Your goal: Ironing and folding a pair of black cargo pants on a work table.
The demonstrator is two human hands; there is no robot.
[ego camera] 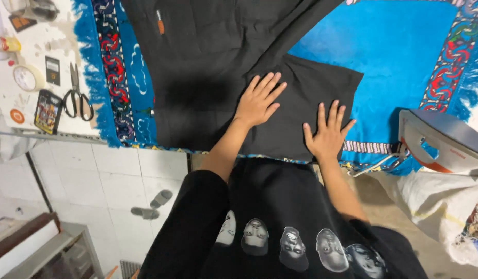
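Observation:
A black garment lies spread over a blue patterned cloth that covers the work table. My left hand rests flat on the garment near its middle, fingers spread. My right hand presses flat on the folded sleeve part of the garment near the table's front edge, fingers apart too. Neither hand holds anything. A darker patch shows on the fabric just left of my left hand.
An iron stands at the table's right edge, its cord trailing toward me. Black scissors, a tape roll and small packets lie on the white surface at left. Tiled floor with sandals is below.

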